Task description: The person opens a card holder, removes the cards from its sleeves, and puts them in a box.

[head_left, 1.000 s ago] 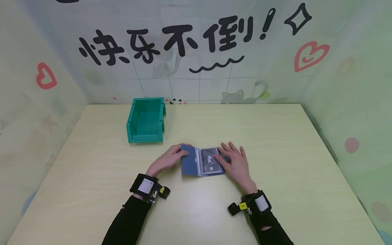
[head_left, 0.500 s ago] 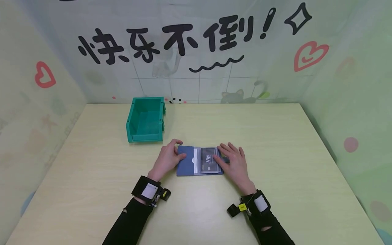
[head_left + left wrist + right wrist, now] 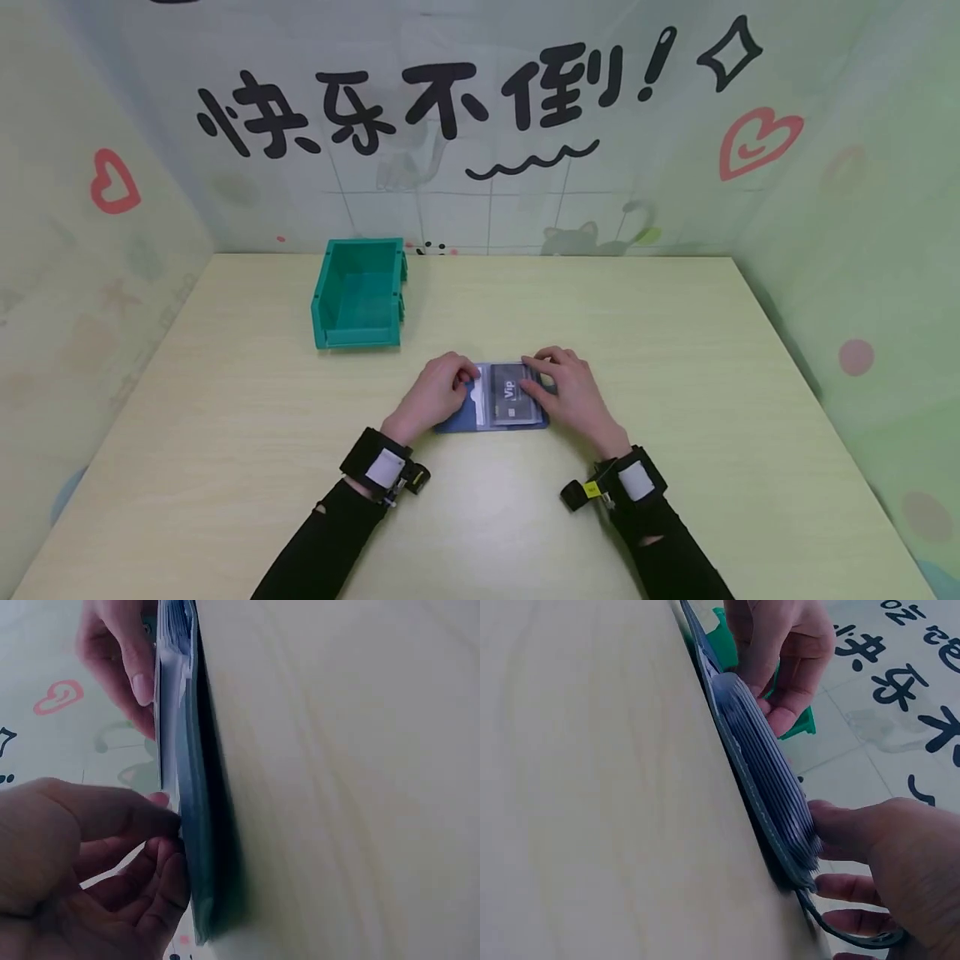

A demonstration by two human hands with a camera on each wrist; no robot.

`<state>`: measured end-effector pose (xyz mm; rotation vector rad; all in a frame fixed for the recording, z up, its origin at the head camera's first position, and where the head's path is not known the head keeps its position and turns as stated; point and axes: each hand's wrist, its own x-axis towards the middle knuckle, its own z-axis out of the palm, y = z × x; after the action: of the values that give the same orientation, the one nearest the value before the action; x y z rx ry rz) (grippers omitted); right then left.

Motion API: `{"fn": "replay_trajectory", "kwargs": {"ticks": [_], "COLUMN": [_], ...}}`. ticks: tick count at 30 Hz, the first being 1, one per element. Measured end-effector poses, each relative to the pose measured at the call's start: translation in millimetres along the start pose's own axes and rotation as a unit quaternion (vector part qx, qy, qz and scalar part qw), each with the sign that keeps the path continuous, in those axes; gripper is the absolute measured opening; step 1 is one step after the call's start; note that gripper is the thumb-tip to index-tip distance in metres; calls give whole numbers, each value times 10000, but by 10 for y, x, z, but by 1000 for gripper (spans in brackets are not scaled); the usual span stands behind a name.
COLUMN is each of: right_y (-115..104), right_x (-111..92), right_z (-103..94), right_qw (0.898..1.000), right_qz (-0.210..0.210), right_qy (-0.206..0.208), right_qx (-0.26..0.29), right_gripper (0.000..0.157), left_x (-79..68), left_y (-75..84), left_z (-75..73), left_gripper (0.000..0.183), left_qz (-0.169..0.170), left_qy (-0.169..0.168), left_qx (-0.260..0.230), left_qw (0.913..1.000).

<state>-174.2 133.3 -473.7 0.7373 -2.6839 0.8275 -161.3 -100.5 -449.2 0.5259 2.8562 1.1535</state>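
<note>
A blue card holder [image 3: 459, 422] lies spread on the table, its stack of clear sleeves [image 3: 761, 772] on the right half. The top sleeve shows a dark card [image 3: 504, 404] printed "Vip". My left hand [image 3: 433, 392], fingers curled, pinches at the pale inner pocket [image 3: 480, 408] of the left cover; in the left wrist view its fingertips meet at the inner face. My right hand [image 3: 573, 396] holds the right side, thumb on the sleeves, index finger bent at their top edge. A dark strap [image 3: 866, 943] loops from the holder beside the right fingers.
A green plastic bin [image 3: 360, 296] stands at the back left of the light wooden table [image 3: 675, 350]. Printed cloth walls [image 3: 480, 208] rise behind and on both sides. Each wrist wears a black band with a small camera.
My left hand has shifted from the left cover's outer edge rightward onto its inner pocket, fingers curling in. The cover has settled flatter. The right index finger has bent toward the sleeves' top edge.
</note>
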Motion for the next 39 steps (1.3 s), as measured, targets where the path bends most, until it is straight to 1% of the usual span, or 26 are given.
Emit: {"fn": "replay_trajectory", "kwargs": {"ticks": [2,4,7,11,14,17,21,25,27,30,32,34,35,39], "right_y": [19,29,45,51,45,42,38,27,18,10,12,14,17,23], "right_x": [18,25,15,-14,-38,-55,-65,-64,-60,-58,-57,-59,-61,-68], "right_z": [25,52,103,157,177,187,192,185,180,181,188,194,198,204], "right_qw": [10000,9997,9987,9971,9967,9968,9975,9978,9978,9975,9974,9974,9974,9973], "right_qz": [29,105,231,290,304,325,285,261,257,250,252,253,260,285], "right_qy": [-28,-13,89,298,440,513,504,489,513,562,585,594,596,603], "right_qx": [82,215,443,637,612,519,412,359,346,344,331,329,320,311], "right_gripper": [39,40,40,40,39,39,38,36,35,35,35,35,35,35], "left_x": [17,35,61,93,118,141,158,172,176,166,152,139,134,126], "left_y": [17,30,46,47,32,22,24,31,33,36,39,42,49,85], "left_z": [49,88,114,122,134,149,157,153,143,119,101,93,90,93], "left_gripper": [13,14,19,17,15,19,27,29,31,31,27,22,20,26], "left_qz": [-14,-99,-207,-247,-194,-126,-99,-120,-165,-371,-541,-603,-610,-495], "left_qy": [-168,-236,-189,-77,-54,-43,-35,-19,-76,-197,-257,-260,-269,-270], "left_qx": [-58,-113,-231,-350,-341,-298,-266,-267,-270,-285,-301,-287,-267,-116], "left_qw": [9998,9996,9993,9991,9992,9995,9996,9996,9995,9987,9977,9974,9974,9983]}}
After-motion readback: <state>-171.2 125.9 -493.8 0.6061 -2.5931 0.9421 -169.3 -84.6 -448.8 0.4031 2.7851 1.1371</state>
